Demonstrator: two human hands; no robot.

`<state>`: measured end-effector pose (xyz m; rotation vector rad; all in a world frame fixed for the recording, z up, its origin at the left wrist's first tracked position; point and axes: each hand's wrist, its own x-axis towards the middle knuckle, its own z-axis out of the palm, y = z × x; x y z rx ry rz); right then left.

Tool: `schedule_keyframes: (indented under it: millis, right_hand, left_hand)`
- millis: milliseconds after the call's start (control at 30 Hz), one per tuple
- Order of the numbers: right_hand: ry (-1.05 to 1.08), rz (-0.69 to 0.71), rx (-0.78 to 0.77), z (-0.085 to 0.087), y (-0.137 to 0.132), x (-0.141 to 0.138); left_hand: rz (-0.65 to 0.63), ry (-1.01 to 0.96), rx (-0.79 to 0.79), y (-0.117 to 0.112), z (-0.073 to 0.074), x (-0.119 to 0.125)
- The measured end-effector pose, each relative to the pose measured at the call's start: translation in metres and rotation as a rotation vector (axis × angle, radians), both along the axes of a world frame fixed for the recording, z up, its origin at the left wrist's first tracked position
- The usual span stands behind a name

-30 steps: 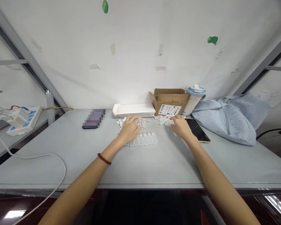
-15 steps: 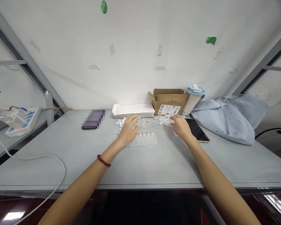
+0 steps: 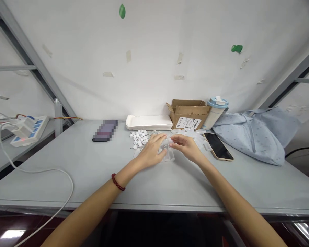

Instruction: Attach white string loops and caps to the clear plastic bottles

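My left hand (image 3: 152, 150), with a dark red bead bracelet (image 3: 117, 182) at the wrist, hovers over a row of clear plastic tubes (image 3: 170, 156). Its fingers are stretched out and the thumb stands apart; nothing plainly shows in them. Close by on the right, my right hand (image 3: 186, 147) pinches a small translucent plastic piece (image 3: 170, 141) between thumb and fingers. Part of the tube row is hidden under my left hand. White caps (image 3: 139, 138) lie in a heap left of it, and more clear plastic pieces (image 3: 198, 140) lie beyond my right hand.
Along the wall stand a stack of white envelopes (image 3: 149, 122), an open cardboard box (image 3: 189, 113) and a blue-lidded cup (image 3: 214, 115). A phone (image 3: 218, 146) and a pale blue cloth bag (image 3: 249, 137) lie right. Another phone (image 3: 105, 131) and a white cable (image 3: 41, 172) lie left.
My right hand has moved left from the clear pieces by the box, bringing a small translucent piece. My left hand has shifted right and nearer me, off the white strings, uncovering the caps.
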<state>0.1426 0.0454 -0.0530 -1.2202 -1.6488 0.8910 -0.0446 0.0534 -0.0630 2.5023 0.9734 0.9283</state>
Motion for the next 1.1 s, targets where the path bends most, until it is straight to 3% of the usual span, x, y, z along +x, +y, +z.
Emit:
schedule_keyframes:
  millis: [767,900,1100]
  right_hand:
    - [0.150,-0.032,-0.006,-0.0039,0.0019,-0.0018]
    - [0.074,-0.044,0.069,-0.0052,0.0022,-0.0023]
    - [-0.173,-0.116,0.291,-0.0057,-0.0023,-0.0075]
  left_hand:
    - [-0.049,-0.077,0.034,-0.0065,0.0050,0.0020]
    - [0.004,-0.146,0.025,-0.0055,0.0050,0.0030]
    - [0.118,-0.180,-0.109,-0.0073,0.0099,0.0039]
